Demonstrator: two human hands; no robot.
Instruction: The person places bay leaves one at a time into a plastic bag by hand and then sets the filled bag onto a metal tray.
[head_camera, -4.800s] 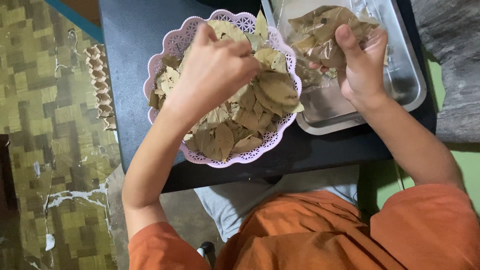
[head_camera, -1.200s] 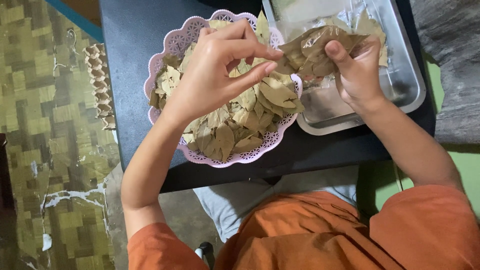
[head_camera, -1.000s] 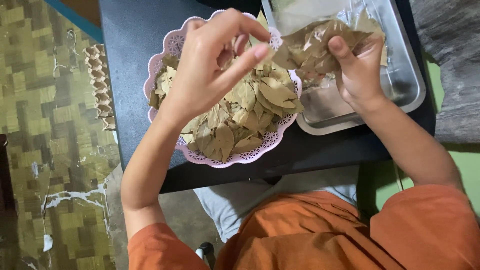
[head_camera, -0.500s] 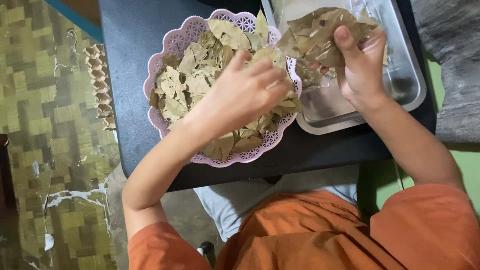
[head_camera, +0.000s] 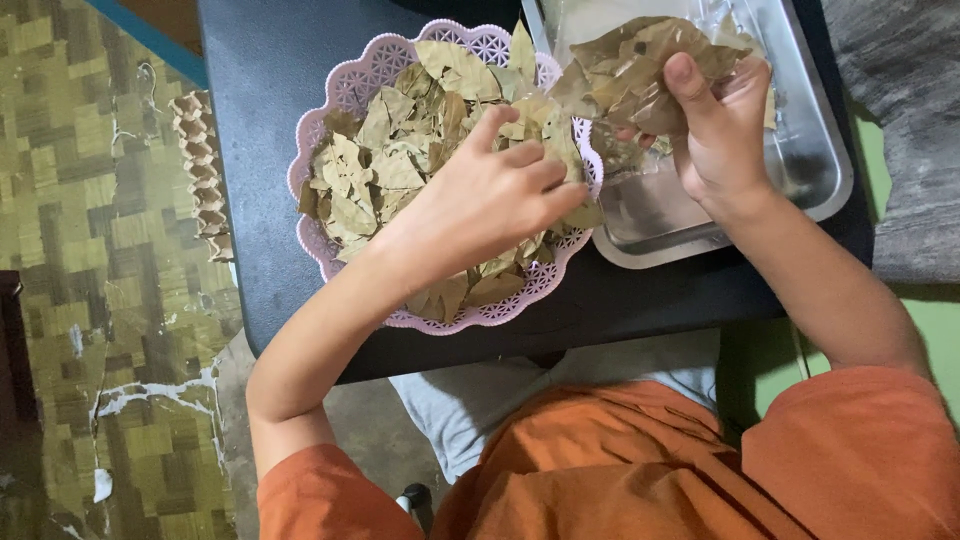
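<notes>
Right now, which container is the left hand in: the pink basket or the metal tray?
The pink basket. The left hand rests on the loose dry leaves in it; the metal tray sits under the right hand, which holds a bunch.

left hand (head_camera: 490, 195) sits at centre frame, palm down, fingers curled and pointing right, its bare forearm running down to the lower left. right hand (head_camera: 720, 125) is at upper right, fingers closed, thumb raised, forearm slanting to the lower right.
</notes>
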